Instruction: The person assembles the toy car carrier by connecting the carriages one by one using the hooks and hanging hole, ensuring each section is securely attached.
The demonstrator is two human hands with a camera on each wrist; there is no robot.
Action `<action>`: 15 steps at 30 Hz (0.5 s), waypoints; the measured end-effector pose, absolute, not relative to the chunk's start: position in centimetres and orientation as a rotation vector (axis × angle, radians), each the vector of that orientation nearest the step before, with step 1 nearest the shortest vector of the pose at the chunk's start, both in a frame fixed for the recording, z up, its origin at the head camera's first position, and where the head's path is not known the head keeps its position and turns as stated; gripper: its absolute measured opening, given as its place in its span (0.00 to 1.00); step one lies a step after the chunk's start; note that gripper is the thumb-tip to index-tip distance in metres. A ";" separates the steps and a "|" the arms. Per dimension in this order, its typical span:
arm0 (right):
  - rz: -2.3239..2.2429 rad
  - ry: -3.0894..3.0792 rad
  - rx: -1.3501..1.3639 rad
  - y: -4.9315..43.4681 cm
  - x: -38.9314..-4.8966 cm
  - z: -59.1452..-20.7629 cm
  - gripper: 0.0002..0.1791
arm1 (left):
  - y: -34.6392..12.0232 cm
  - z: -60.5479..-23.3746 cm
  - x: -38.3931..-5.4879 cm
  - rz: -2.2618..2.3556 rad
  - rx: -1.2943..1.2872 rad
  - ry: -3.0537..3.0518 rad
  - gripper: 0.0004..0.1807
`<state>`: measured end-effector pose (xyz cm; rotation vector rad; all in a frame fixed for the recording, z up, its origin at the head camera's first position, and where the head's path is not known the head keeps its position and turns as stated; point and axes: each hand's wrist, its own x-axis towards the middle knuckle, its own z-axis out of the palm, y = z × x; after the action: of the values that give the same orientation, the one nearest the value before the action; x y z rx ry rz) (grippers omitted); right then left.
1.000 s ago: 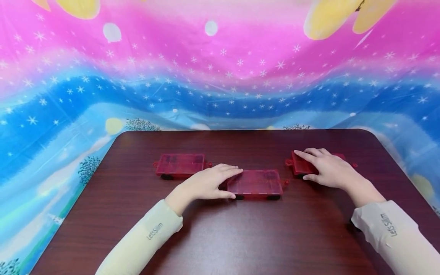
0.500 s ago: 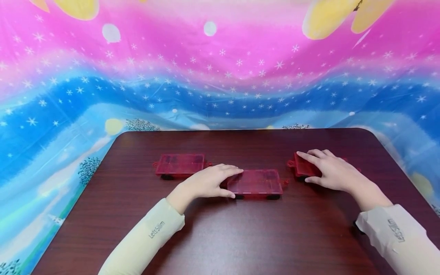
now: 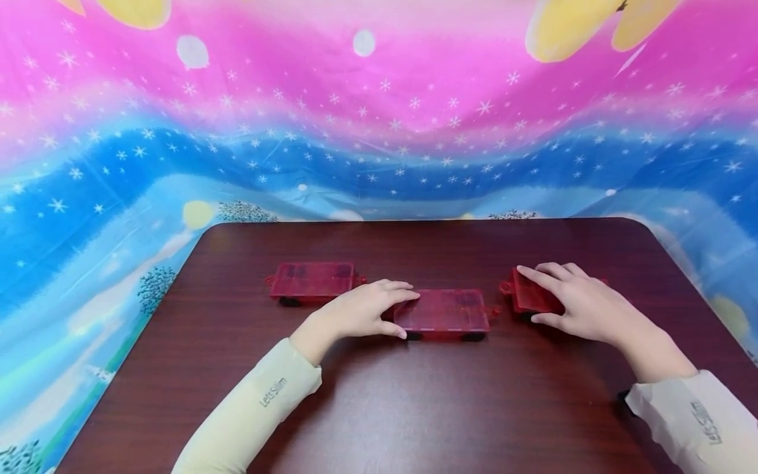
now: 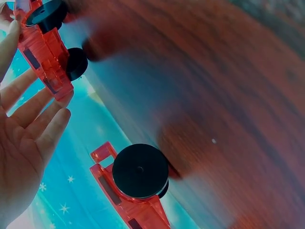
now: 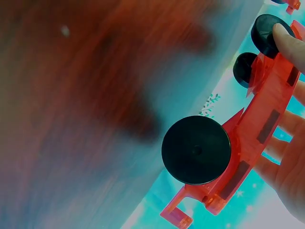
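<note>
Three translucent red toy cars with black wheels and small coupling loops stand on the dark wood table. In the head view, my left hand [image 3: 352, 313] grips the rear end of the middle car [image 3: 444, 311], thumb on the near side and fingers over the far side. My right hand [image 3: 583, 304] holds the right car [image 3: 530, 291] the same way and covers much of it. The right wrist view shows the thumb at a wheel of this car [image 5: 259, 129]. Behind my left hand, the left car [image 3: 314, 280] stands untouched.
The brown table [image 3: 414, 408] has rounded far corners. A pink and blue snowflake-printed cloth [image 3: 379, 131] hangs behind and beside it. A short gap separates the middle car's front hook [image 3: 495, 310] from the right car's loop [image 3: 505, 288].
My right hand has drawn the right car slightly to the right and nearer, widening the gap to the middle car. My left hand and the other two cars stay in place.
</note>
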<state>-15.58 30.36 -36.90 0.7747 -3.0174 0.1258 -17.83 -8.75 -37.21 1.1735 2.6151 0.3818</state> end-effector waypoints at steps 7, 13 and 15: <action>0.107 -2.989 0.784 30.0 -14.6 -36.8 0.49 | -8.7 -37.2 -17.8 0.385 1.168 2.617 0.40; 0.102 -2.956 0.806 29.8 -14.0 -36.7 0.49 | -8.7 -37.3 -17.8 0.388 1.167 2.613 0.41; 0.099 -2.949 0.815 29.8 -13.8 -36.8 0.49 | -8.6 -37.3 -17.9 0.387 1.166 2.614 0.41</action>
<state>-13.78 29.84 -36.79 0.8149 -2.9488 0.0990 -17.86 -8.64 -37.26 1.1660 2.6145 0.3872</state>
